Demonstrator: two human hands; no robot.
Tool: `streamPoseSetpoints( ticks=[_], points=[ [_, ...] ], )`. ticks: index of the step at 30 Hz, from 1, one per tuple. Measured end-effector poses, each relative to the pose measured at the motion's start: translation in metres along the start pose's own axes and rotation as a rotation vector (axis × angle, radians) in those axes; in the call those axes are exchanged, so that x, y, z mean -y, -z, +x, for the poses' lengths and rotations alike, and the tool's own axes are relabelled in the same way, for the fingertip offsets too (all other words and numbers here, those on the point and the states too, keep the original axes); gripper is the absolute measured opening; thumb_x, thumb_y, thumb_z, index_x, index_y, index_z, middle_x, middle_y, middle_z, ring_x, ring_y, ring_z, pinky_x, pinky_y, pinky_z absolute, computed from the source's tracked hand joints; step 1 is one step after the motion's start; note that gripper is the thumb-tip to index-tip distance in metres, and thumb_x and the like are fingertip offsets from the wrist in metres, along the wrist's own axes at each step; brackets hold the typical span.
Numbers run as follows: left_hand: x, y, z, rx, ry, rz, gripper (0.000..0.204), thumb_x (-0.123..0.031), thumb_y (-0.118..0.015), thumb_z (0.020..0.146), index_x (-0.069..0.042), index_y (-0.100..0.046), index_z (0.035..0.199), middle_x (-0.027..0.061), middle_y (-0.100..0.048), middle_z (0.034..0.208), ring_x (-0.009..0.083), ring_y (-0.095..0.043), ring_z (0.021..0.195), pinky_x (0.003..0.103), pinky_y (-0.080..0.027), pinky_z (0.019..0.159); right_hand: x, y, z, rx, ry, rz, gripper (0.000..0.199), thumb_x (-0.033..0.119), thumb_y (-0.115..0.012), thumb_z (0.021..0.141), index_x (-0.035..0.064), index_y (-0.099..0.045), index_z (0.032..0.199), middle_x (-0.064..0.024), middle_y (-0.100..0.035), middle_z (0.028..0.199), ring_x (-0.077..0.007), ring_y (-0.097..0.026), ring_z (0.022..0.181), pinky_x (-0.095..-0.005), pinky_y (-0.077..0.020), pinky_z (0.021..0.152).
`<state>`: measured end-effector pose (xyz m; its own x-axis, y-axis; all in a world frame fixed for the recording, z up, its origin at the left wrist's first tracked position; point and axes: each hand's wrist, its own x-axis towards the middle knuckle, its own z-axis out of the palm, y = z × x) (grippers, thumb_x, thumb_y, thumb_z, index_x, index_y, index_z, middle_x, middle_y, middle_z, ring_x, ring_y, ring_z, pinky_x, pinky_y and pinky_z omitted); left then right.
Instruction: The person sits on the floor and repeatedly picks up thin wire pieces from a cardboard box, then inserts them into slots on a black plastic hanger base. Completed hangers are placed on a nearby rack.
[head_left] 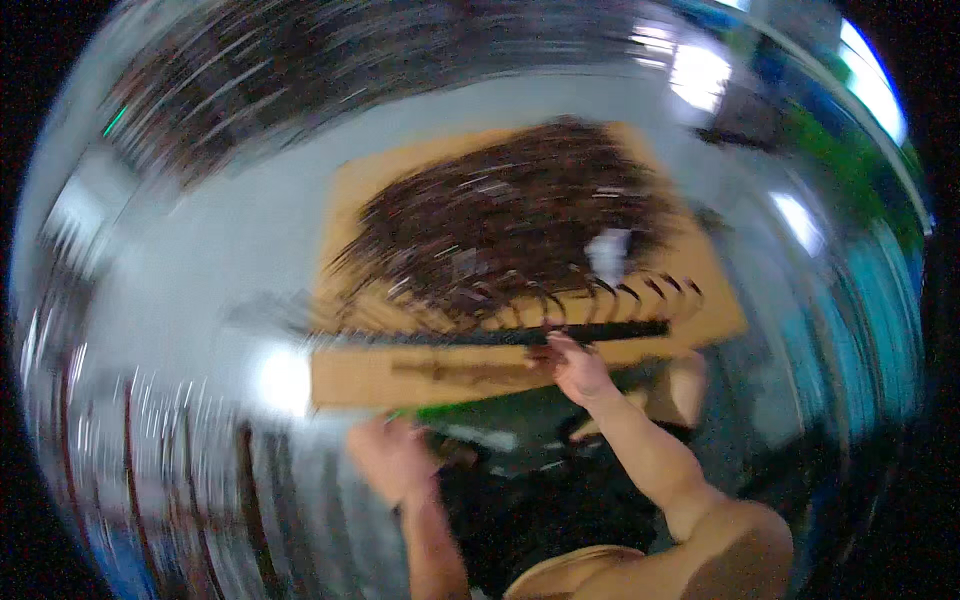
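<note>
Motion blurs much of the view. A long black bar (610,331) lies across the near part of a tan board (700,270), with a row of thin curved dark pieces (605,300) standing along its far side. My right hand (578,372) is at this bar, its fingers bent and drawn together against the near edge, close to one curved piece. What the fingertips pinch, if anything, is too blurred to make out. My left hand (392,455) is just off the board's near edge, apart from the bar; its fingers are smeared.
Beyond the bar, a big heap of dark brown thin pieces (500,210) covers the board, with a small white item (608,253) on its right side. Another dark mass (300,70) lies farther back. Grey floor (240,210) surrounds the board; upright bars (130,460) blur at lower left.
</note>
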<state>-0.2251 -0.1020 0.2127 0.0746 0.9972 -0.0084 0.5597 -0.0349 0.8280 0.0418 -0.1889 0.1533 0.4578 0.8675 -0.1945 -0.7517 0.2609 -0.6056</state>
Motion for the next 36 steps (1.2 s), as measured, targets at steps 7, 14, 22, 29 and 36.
streamPoseSetpoints(
  ticks=[7, 14, 22, 29, 36],
  points=[
    [-0.012, -0.053, 0.039, 0.49, -0.012, -1.162, 0.072, -0.015, -0.057, 0.091, -0.023, -0.017, 0.149, 0.017, -0.043, 0.136, 0.0338, -0.052, 0.114, 0.042, -0.048, 0.092, 0.178, 0.109, -0.082, -0.104, 0.144, -0.182, 0.025, 0.022, -0.053, 0.093, 0.0014, -0.059, 0.107, -0.0142, -0.068, 0.096, -0.0259, -0.067, 0.084, -0.0371, -0.0514, 0.069],
    [-0.113, -0.165, 0.04, 0.736, -0.053, -1.023, 0.026, -0.011, -0.058, 0.091, -0.015, -0.049, 0.115, 0.0036, -0.055, 0.094, 0.0161, -0.053, 0.072, 0.033, -0.046, 0.061, 0.292, 0.204, -0.116, -0.078, 0.424, 0.045, 0.017, 0.012, -0.052, 0.094, -0.0007, -0.057, 0.104, -0.0151, -0.064, 0.101, -0.0312, -0.064, 0.084, -0.0452, -0.0539, 0.083],
    [-0.267, -0.318, -0.036, 0.933, 0.001, -0.969, 0.025, 0.0, -0.062, 0.087, -0.011, -0.045, 0.101, 0.0051, -0.055, 0.095, 0.019, -0.059, 0.081, 0.035, -0.052, 0.067, 0.484, 0.24, -0.02, -0.655, 0.732, -0.019, 0.017, 0.023, -0.054, 0.093, 0.0099, -0.055, 0.081, -0.0045, -0.057, 0.071, -0.0179, -0.057, 0.061, -0.0285, -0.0465, 0.052],
    [-0.337, -0.466, -0.102, 0.902, 0.115, -1.082, 0.03, 0.002, -0.064, 0.086, -0.008, -0.038, 0.097, 0.0078, -0.054, 0.083, 0.0216, -0.061, 0.074, 0.036, -0.055, 0.07, 0.527, 0.3, 0.032, -0.923, 0.944, 0.07, 0.005, 0.007, -0.055, 0.083, 0.0027, -0.057, 0.082, -0.0082, -0.058, 0.075, -0.0192, -0.054, 0.06, -0.032, -0.0401, 0.049],
    [-0.361, -0.533, -0.119, 0.874, 0.106, -1.044, 0.032, -0.003, -0.066, 0.086, -0.007, -0.037, 0.099, 0.0115, -0.058, 0.092, 0.0229, -0.063, 0.079, 0.034, -0.056, 0.07, 0.524, 0.305, 0.086, -1.102, 0.609, -0.695, 0.012, 0.009, -0.053, 0.084, -0.0017, -0.054, 0.088, -0.0088, -0.053, 0.068, -0.0207, -0.05, 0.061, -0.0376, -0.038, 0.053]
  ],
)
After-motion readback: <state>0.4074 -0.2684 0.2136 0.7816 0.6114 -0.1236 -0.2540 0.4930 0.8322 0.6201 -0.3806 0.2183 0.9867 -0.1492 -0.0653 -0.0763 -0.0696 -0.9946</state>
